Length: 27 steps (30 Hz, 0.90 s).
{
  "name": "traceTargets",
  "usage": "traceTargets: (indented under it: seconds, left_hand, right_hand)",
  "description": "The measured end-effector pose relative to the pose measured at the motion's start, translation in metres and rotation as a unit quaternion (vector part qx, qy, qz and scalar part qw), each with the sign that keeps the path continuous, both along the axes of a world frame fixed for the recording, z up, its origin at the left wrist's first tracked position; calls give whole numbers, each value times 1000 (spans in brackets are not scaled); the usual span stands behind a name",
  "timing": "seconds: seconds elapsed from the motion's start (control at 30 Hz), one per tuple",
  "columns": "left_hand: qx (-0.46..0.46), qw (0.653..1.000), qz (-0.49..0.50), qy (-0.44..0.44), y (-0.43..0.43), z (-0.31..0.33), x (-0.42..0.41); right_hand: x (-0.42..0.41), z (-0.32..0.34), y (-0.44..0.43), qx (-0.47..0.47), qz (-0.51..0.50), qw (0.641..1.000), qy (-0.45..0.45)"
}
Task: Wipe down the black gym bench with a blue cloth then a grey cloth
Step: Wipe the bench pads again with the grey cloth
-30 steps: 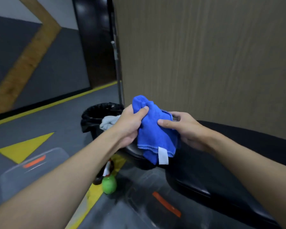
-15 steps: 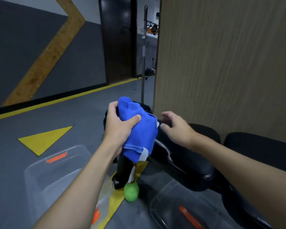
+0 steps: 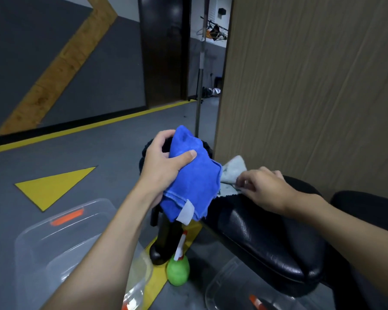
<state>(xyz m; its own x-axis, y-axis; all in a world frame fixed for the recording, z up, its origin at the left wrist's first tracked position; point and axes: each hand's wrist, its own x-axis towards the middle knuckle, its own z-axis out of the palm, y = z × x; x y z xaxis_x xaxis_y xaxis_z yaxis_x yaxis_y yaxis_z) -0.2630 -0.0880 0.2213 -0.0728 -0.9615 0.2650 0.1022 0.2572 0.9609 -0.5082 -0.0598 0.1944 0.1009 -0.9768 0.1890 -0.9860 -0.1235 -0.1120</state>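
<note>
Folds of fuzzy blue cloth (image 3: 193, 182) hang bunched in the left hand (image 3: 164, 166); the right hand (image 3: 264, 189) pinches a grey cloth (image 3: 232, 171) on the glossy bench (image 3: 267, 238).

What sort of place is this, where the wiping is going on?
Most likely a gym or training studio: a black padded bench, a grey floor painted with yellow lines and a triangle, plus a green spray bottle, blue cloth and grey cloth for cleaning equipment.
</note>
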Motion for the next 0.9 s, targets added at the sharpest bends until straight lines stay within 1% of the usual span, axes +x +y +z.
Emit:
traceTargets:
  seconds: [0.07,0.1,0.17,0.2,0.23,0.27,0.3,0.33,0.37,0.4,0.47,0.53,0.57,0.6,0.63,0.7,0.73,0.77,0.8,0.83,0.87,0.9]
  left_hand:
    - [9,999,-11,35,-13,-3,-6]
    - [18,999,-15,43,-19,-7,-11]
    - [44,998,-21,37,-28,-17,-25]
    - [48,999,-21,9,-32,-21,-33]
    - [42,998,-18,-42,-35,-25,-42]
    - [37,992,-13,-121,-36,-28,-49]
    - [29,972,3,-234,-38,-30,-54]
    - [12,937,23,-348,-40,-32,-56]
    - [-13,899,42,-436,-40,-31,-58]
    - [-32,874,46,-482,-38,-29,-60]
    - [-20,853,5,-521,-34,-28,-65]
    - [-17,833,-29,-552,-32,-37,-66]
    - [-28,831,-34,-555,-34,-42,-65]
    - [-42,830,-40,-555,-37,-43,-61]
    - [-56,830,-47,-552,-41,-43,-57]
    - [-65,825,-67,-558,-48,-40,-51]
    - [-67,814,-67,-573,-49,-39,-51]
    - [-74,803,-54,-589,-48,-38,-52]
    - [-88,794,-29,-600,-45,-39,-54]
    - [-108,788,-3,-606,-42,-40,-56]
    - [-125,786,15,-605,-38,-41,-59]
    - [-134,791,24,-597,-36,-43,-62]
  right_hand:
    - [-13,2,3,-36,-21,999,20]
    - [-21,4,6,-56,-35,998,9]
    - [-32,9,14,-89,-54,992,-66]
    - [-35,12,17,-111,-58,987,-102]
    - [-37,16,18,-132,-64,981,-126]
    - [-37,19,17,-154,-71,975,-141]
    - [-37,22,17,-173,-75,971,-148]
    - [-36,26,16,-184,-76,968,-155]
    - [-34,29,14,-187,-76,966,-165]
    - [-33,32,13,-181,-74,965,-177]
    - [-28,36,11,-193,-66,958,-201]
    - [-25,37,13,-257,-43,944,-201]
    - [-24,38,17,-278,-19,945,-174]
    - [-24,38,23,-270,6,955,-125]
    - [-26,37,30,-238,30,969,-57]
    - [-32,35,47,-142,38,987,60]
    - [-34,36,56,-89,29,992,86]
    - [-35,39,63,-34,18,996,81]
    - [-35,42,68,24,11,998,49]
    - [-34,42,71,58,4,998,-2]
    - [-32,39,70,50,-5,997,-53]
    - [-29,34,68,11,-24,996,-89]
